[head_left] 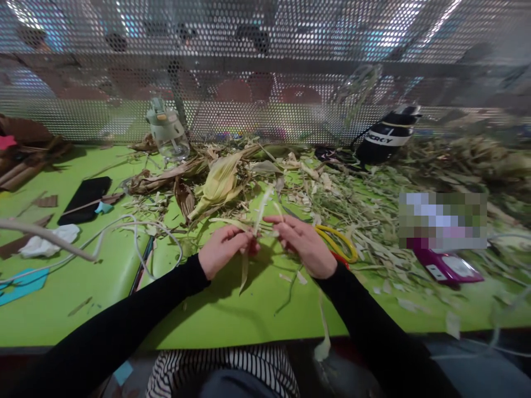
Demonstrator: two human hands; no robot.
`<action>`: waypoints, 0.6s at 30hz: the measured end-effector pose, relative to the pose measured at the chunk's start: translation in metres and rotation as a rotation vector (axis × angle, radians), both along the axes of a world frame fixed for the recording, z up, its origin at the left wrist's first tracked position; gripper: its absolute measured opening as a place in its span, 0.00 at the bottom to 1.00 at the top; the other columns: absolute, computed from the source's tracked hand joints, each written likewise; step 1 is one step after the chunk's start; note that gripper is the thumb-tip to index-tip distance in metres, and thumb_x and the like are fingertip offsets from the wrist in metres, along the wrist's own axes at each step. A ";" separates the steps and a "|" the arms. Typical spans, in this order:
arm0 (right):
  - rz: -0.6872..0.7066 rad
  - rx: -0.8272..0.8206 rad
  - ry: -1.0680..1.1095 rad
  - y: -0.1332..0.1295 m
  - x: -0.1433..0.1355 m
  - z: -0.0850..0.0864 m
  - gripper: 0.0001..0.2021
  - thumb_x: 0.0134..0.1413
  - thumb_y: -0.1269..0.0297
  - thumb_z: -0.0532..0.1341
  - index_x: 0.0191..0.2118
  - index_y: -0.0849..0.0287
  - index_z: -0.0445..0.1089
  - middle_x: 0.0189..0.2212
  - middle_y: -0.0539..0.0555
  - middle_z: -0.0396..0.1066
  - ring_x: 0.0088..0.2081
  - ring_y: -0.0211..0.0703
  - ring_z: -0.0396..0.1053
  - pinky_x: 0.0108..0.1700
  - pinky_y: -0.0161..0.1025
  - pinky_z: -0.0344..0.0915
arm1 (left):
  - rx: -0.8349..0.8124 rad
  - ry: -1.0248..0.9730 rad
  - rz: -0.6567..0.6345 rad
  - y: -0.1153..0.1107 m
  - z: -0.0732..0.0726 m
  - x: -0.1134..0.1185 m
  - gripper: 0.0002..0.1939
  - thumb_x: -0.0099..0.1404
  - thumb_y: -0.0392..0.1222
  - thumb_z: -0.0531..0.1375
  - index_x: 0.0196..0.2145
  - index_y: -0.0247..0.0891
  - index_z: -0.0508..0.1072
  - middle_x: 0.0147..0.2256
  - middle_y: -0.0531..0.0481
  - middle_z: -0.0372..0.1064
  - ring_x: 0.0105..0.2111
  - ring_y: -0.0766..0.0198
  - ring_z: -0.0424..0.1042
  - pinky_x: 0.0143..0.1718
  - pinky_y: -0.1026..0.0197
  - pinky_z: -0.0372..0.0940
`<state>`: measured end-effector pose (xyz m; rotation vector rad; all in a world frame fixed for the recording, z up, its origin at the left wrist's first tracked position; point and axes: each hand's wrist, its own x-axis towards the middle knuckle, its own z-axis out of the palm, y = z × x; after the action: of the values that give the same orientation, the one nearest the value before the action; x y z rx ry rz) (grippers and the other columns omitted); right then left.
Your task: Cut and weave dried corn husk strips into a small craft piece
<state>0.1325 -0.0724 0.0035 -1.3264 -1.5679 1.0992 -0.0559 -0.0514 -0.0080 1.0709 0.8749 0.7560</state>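
Pale husk strips (262,209) stick up between my two hands over the green table (199,323). My left hand (227,247) pinches them, and one strip hangs below its fingers. Close on the right, my right hand (305,243) has its fingers bent around a thin pale strip that curves up from the fingertips. Beside the right wrist lie scissors with yellow and red handles (338,242), partly covered by that hand. A yellowish corn husk (219,181) rests beyond my left hand.
Husk scraps (352,204) cover the back and right. A clear bottle (169,132) and black bottle (386,135) stand near the perforated metal screen (265,83). Left are a black phone (86,200), crumpled tissue (50,241) and cables (135,222); right, a magenta packet (450,267).
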 end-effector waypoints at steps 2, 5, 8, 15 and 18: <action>0.018 0.057 -0.070 0.000 -0.004 0.000 0.17 0.53 0.49 0.59 0.33 0.58 0.73 0.27 0.51 0.69 0.29 0.38 0.64 0.31 0.36 0.60 | 0.040 0.024 -0.073 -0.004 0.000 0.002 0.12 0.56 0.47 0.60 0.27 0.34 0.72 0.24 0.49 0.72 0.27 0.65 0.71 0.32 0.62 0.65; -0.004 0.123 -0.084 -0.002 -0.010 0.000 0.14 0.51 0.53 0.62 0.25 0.59 0.73 0.26 0.52 0.69 0.31 0.41 0.65 0.36 0.39 0.61 | 0.113 0.061 -0.113 -0.007 -0.001 0.004 0.10 0.55 0.45 0.60 0.26 0.34 0.72 0.22 0.50 0.71 0.24 0.67 0.68 0.30 0.64 0.63; -0.084 0.148 -0.033 -0.004 -0.012 -0.002 0.12 0.50 0.56 0.64 0.24 0.59 0.73 0.25 0.51 0.68 0.31 0.41 0.65 0.36 0.39 0.61 | 0.135 0.099 -0.098 -0.008 -0.002 0.006 0.08 0.54 0.42 0.60 0.26 0.33 0.72 0.22 0.51 0.70 0.23 0.68 0.66 0.29 0.65 0.62; 0.019 0.028 -0.037 0.000 -0.011 -0.003 0.15 0.55 0.52 0.58 0.29 0.59 0.73 0.22 0.48 0.65 0.25 0.36 0.61 0.30 0.36 0.59 | 0.107 0.111 -0.133 -0.009 -0.003 0.006 0.08 0.54 0.37 0.55 0.25 0.33 0.72 0.23 0.50 0.70 0.26 0.66 0.65 0.32 0.64 0.61; 0.138 -0.055 -0.018 0.001 -0.012 -0.002 0.17 0.56 0.51 0.57 0.39 0.59 0.73 0.26 0.50 0.70 0.26 0.37 0.66 0.33 0.37 0.63 | 0.110 0.113 -0.193 -0.010 -0.001 0.006 0.11 0.54 0.36 0.51 0.25 0.33 0.73 0.25 0.48 0.72 0.27 0.65 0.65 0.32 0.64 0.60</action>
<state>0.1207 -0.0719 0.0013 -1.2828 -1.6738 1.2252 -0.0498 -0.0618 -0.0090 1.2864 0.8193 0.5920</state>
